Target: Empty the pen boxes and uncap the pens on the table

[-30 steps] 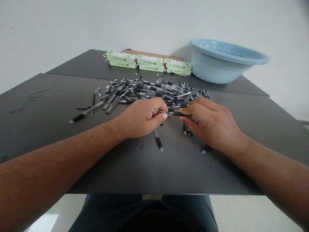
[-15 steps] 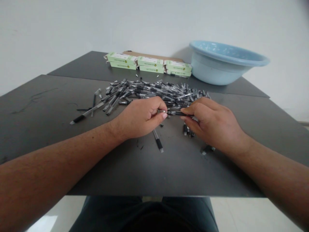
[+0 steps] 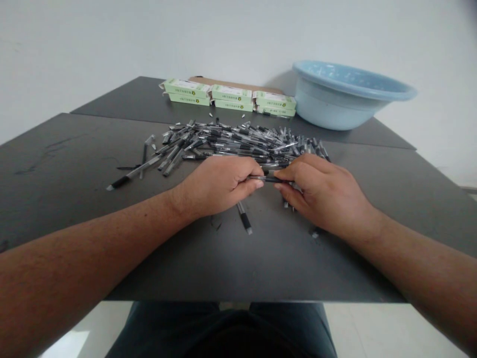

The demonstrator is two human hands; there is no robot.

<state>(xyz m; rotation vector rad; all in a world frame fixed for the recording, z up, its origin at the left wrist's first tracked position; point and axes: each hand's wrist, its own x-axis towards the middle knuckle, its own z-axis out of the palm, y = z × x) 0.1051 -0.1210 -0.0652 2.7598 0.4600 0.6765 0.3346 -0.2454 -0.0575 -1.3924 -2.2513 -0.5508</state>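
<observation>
Between my two hands a black-and-clear pen [image 3: 270, 179] lies roughly level, held just above the table. My left hand [image 3: 227, 183] pinches its left end with thumb and forefinger, which hide part of it. The fingers of my right hand [image 3: 323, 188] are closed round its dark right part, and the far end is hidden in the palm. Right behind both hands spreads a heap of similar pens [image 3: 238, 139]. A loose pen body with a black grip [image 3: 244, 220] rests on the table just in front of my left hand.
Pale green boxes [image 3: 231, 98] stand stacked in pairs at the back, near a light blue basin [image 3: 335, 107]. Another pen body [image 3: 121, 182] lies left of the heap. A few small pieces [image 3: 315, 232] lie by my right wrist on the dark table [image 3: 208, 268].
My left hand has moved slightly right and down, and my right fingers slightly left, so they are closer together. The shiny tip that showed at my left fingertips is now covered.
</observation>
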